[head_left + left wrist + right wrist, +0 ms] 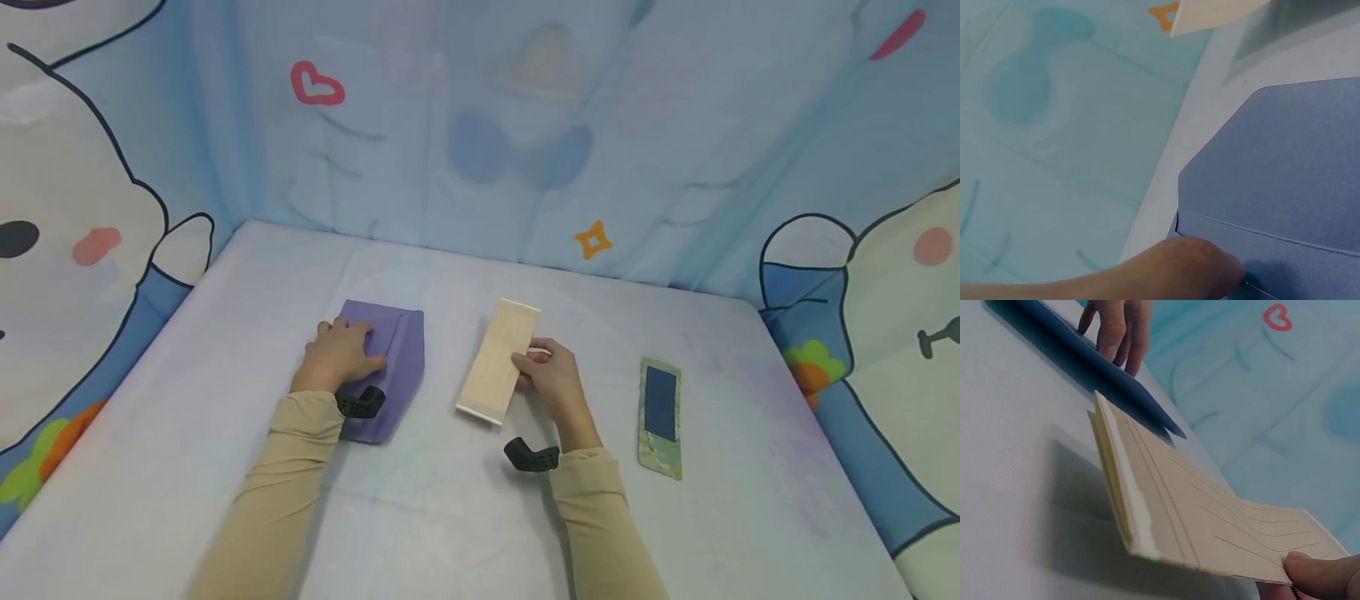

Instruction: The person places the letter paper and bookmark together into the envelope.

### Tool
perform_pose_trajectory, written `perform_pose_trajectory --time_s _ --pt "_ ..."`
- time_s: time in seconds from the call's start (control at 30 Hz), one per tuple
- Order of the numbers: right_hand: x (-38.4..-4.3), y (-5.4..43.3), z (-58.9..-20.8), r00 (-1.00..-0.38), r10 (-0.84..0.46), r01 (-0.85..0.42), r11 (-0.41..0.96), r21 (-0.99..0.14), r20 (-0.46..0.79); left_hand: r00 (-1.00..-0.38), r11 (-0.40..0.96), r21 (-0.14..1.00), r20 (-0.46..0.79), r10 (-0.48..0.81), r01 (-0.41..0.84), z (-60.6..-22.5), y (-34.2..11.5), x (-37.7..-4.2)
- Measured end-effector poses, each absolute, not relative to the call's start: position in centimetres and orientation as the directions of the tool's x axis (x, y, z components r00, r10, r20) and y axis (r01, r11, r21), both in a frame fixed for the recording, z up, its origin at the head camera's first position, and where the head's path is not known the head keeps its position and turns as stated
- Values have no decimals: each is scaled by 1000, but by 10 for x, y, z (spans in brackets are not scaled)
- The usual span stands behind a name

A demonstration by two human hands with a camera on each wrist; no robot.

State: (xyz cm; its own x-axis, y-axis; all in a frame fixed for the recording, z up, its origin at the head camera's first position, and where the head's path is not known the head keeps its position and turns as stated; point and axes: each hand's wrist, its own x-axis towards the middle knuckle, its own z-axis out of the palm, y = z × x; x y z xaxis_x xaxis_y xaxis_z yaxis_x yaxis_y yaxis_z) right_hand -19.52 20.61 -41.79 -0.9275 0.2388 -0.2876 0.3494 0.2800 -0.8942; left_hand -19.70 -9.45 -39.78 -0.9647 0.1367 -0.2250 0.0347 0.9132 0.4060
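Note:
A purple envelope (405,358) lies on the left part of the table with its pointed flap unfolded to the right. My left hand (335,357) rests on it, fingers spread over the body; in the left wrist view the thumb (1179,265) presses near the flap's fold line. My right hand (552,379) pinches the right edge of a folded cream sheet of letter paper (500,358) between thumb and fingers. Printed lines show on the letter paper (1222,519) in the right wrist view, where it is held up over its shadow, layers slightly parted at one end.
To the right of my right hand lies a narrow green patterned packet (660,454) with a dark blue panel. Both wrists carry a black camera mount (531,456). A blue cartoon-print curtain (420,150) stands along the back and sides of the white-covered table (450,533).

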Motion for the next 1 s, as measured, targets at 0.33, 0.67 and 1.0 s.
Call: perform_pose_trajectory --time_s 0.33,0.67,1.0 --pt "-195 195 -413 -922 271 329 176 -928 -275 -964 915 402 -224 142 41 -397 -94 -197" --pt "-192 180 -414 -921 306 280 90 -956 -241 -965 917 398 -220 140 42 -397 -95 -198" --pt "-189 167 -416 -919 346 201 -7 -980 -191 -966 916 399 -221 138 39 -398 -95 -200"
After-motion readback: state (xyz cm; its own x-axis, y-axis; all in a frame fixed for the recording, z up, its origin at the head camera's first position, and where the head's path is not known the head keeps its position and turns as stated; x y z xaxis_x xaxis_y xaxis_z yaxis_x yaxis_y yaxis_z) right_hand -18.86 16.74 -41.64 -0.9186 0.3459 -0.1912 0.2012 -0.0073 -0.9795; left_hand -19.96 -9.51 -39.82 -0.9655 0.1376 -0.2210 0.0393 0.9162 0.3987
